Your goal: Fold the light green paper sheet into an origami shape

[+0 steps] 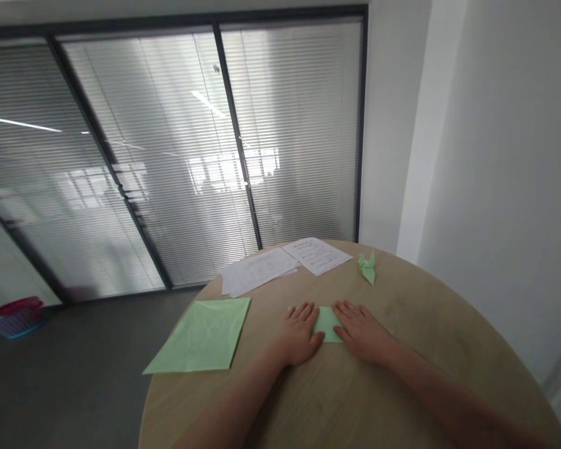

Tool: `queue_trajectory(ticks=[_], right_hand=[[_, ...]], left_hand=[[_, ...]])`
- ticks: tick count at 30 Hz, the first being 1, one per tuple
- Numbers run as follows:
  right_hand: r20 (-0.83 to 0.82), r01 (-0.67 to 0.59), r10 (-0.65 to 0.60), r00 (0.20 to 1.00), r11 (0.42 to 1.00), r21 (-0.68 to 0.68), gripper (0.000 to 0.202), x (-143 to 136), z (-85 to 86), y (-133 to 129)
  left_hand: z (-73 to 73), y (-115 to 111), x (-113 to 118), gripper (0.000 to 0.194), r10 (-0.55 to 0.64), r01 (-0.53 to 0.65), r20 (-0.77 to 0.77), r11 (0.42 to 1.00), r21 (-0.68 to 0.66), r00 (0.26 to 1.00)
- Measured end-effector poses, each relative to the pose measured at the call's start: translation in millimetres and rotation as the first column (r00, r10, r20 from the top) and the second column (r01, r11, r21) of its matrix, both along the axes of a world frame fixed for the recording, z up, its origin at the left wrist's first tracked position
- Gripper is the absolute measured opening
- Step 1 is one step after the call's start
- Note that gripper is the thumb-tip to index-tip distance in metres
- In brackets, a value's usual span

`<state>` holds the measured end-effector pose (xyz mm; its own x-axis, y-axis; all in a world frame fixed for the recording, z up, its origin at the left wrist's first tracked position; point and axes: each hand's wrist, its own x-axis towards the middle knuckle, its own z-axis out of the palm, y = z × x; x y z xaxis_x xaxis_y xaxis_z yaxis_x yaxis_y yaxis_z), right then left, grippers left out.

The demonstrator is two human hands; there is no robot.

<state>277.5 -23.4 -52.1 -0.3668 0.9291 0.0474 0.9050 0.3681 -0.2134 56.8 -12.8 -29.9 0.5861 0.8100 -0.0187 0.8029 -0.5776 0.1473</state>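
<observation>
A small piece of folded green paper (327, 324) lies flat on the round wooden table (336, 399). My left hand (300, 335) rests palm down on its left part, fingers stretched forward. On the right part, my right hand (361, 332) also presses down flat with the fingers extended. Only the paper's middle shows between the hands; both its ends are mostly covered. Farther off to the right sits a folded green origami figure (367, 267) with pointed tips.
Larger green paper sheets (199, 337) lie at the table's left, one corner jutting past the edge. Printed white papers (262, 269) and another printed sheet (316, 254) are at the far side. A red and blue basket (16, 317) stands on the floor, left.
</observation>
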Motion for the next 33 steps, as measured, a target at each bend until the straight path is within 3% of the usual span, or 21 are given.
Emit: queue_trajectory(ticks=[8, 16, 24, 29, 33], right_hand=[[0.022, 0.015, -0.015, 1.0, 1.0, -0.014, 0.068, 3.3, 2.3, 0.1], [0.021, 0.059, -0.058, 0.998, 0.997, -0.04, 0.069, 10.3, 1.0, 10.1], [0.029, 0.0, 0.001, 1.0, 1.0, -0.03, 0.069, 15.6, 2.1, 20.7], [0.005, 0.035, -0.035, 0.999, 0.999, -0.006, 0.068, 18.3, -0.8, 19.1], [-0.057, 0.015, -0.015, 0.998, 1.0, 0.0, 0.065, 28.4, 2.2, 13.4]], left_hand=[[9.1, -1.5, -20.1, 0.075, 0.075, -0.076, -0.043, 0.997, -0.022, 0.996], [7.8, 3.5, -28.5, 0.077, 0.115, -0.116, -0.027, 0.993, -0.023, 0.993], [9.6, 2.0, -35.1, 0.076, 0.184, -0.185, 0.039, 0.982, 0.03, 0.982], [15.7, -1.8, -37.1, 0.062, 0.05, -0.07, 0.146, 0.988, 0.136, 0.988], [22.8, -6.4, -34.6, 0.042, -0.087, 0.07, 0.19, 0.993, 0.091, 0.978]])
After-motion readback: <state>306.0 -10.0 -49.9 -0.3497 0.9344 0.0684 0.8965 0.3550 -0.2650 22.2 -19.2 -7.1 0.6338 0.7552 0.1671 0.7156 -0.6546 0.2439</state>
